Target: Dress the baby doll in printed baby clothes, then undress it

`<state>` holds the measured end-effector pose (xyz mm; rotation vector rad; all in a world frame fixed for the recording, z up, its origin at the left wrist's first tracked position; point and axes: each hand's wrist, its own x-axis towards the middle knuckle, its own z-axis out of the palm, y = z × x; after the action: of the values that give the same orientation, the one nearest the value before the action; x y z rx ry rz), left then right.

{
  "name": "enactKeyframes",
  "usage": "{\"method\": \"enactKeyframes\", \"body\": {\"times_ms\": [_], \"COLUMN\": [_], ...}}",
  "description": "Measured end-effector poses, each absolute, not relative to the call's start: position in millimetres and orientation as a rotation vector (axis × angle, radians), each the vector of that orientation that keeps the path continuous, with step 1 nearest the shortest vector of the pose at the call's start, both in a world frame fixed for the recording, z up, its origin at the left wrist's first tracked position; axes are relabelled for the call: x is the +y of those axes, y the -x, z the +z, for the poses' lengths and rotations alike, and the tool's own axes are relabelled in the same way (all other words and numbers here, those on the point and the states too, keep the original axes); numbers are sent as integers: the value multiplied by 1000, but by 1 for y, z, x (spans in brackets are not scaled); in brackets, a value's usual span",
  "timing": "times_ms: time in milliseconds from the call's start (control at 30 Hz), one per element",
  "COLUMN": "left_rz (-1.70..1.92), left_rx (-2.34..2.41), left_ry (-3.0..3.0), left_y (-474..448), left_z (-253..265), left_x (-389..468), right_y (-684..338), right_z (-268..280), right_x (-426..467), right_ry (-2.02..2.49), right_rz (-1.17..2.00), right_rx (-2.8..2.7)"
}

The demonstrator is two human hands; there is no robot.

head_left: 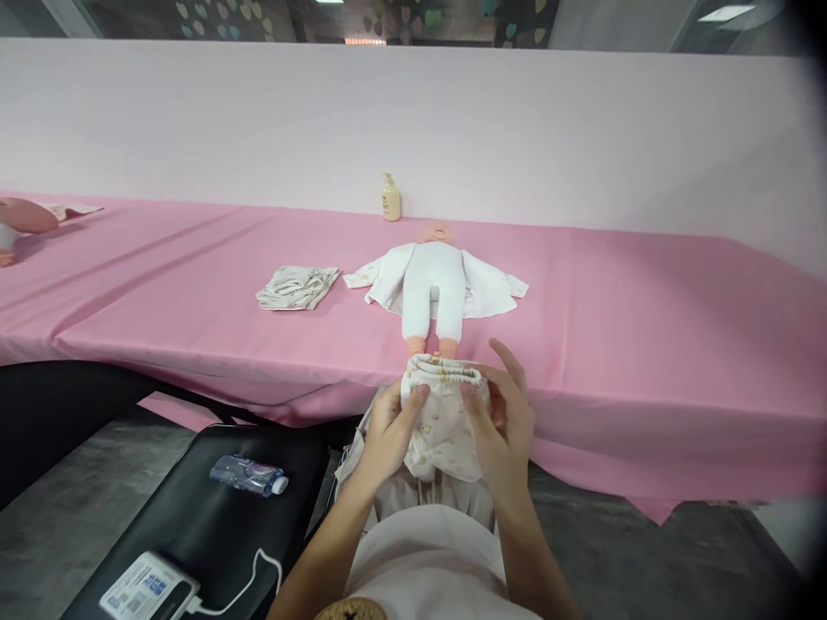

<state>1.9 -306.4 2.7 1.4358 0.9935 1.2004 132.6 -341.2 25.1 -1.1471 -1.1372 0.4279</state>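
Between my two hands is a pair of white baby pants (445, 430) with a small print and a gathered waistband at the top. My left hand (394, 426) grips the waistband's left side, thumb in front. On the other side, my right hand (500, 418) pinches the edge with its thumb, some fingers behind the cloth and one finger raised. Just beyond the pants a baby doll (434, 288) lies on its back, feet toward me. Its body and legs are white, and a white baby shirt (488, 284) is spread open under it, sleeves out to both sides.
A folded pale cloth (298, 287) lies left of the doll on the pink tablecloth (633, 327). Behind stands a pump bottle (391, 200) by the white wall. Part of another doll (26, 217) shows far left. A black chair (213, 525) holds a plastic bottle (249, 475) and a power bank (150, 587).
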Motion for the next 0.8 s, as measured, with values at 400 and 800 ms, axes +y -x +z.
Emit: {"method": "enactKeyframes", "body": {"times_ms": [400, 800], "left_rz": [1283, 1200], "left_rx": [723, 864], "left_ry": [-1507, -1680], "left_y": [-4, 14], "left_z": [8, 13], "left_x": [-314, -324], "right_y": [-135, -144], "right_z": [25, 33], "right_x": [-342, -358], "right_ry": [1036, 951], "right_rz": [525, 546], "right_rx": [-1072, -1447]}}
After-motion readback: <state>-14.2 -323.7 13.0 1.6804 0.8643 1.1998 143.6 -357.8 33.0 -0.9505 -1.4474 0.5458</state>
